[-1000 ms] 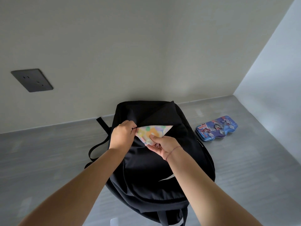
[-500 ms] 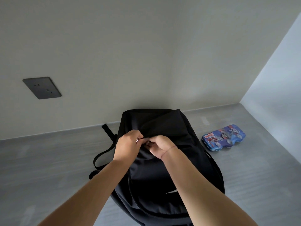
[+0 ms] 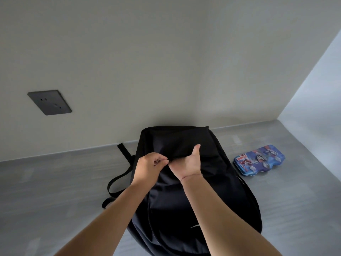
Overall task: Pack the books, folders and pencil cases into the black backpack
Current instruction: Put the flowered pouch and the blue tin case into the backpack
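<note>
Nearest you, both forearms reach over the black backpack [image 3: 193, 196], which lies flat on the grey floor [image 3: 55, 191] with its top toward the wall. Your left hand [image 3: 149, 168] has thumb and forefinger pinched together at the edge of the bag's front flap, probably on a zipper pull, though the pull itself is too small to make out. Your right hand [image 3: 186, 164] presses open-palmed on the fabric, thumb raised and the fingers tucked out of sight under the flap's fold, so I cannot tell whether they grip anything.

A second ago a pastel, multicoloured item was sticking out of that opening under your right hand; half a second ago it was already out of sight, and now only black cloth shows, so that piece looks packed.

Farther off, to the right of the bag and apart from it, the blue printed pencil case [image 3: 259, 160] lies on the floor, still to go in.
</note>
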`<act>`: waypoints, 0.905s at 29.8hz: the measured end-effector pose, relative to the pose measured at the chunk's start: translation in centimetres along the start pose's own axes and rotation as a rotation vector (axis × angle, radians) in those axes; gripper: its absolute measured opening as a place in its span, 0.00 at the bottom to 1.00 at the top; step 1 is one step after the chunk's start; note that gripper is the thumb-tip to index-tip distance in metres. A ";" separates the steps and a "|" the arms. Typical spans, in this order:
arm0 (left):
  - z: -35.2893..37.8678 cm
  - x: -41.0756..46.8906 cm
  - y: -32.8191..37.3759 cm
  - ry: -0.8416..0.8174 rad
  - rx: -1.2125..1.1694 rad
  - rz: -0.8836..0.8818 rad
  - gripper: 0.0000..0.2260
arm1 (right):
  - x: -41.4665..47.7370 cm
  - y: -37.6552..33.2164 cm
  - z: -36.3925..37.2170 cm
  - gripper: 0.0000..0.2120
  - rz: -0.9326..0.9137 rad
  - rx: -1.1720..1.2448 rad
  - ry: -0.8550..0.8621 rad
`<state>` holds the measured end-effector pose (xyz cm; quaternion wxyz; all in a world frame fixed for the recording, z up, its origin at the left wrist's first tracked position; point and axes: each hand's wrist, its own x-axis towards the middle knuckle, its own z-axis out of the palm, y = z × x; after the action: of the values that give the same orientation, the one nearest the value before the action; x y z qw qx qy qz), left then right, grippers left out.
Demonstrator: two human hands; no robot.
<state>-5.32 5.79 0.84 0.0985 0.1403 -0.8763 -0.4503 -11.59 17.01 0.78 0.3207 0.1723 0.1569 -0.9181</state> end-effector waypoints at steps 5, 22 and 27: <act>0.2 0.0 0.0 0.007 0.013 -0.018 0.03 | -2.3 -1.3 -1.0 0.35 0.079 -0.215 0.007; 12.4 1.5 11.2 -0.248 0.280 0.328 0.20 | -10.9 -22.0 -14.2 0.09 -0.384 -0.683 0.680; 18.7 1.8 13.3 -0.491 0.439 0.299 0.31 | -10.7 -25.3 -15.9 0.06 -0.365 -0.600 0.752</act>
<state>-14.71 26.86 1.03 -0.0826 -0.0837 -0.9604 -0.2525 -16.60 47.90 -4.45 0.1118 0.3609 0.5454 -0.7481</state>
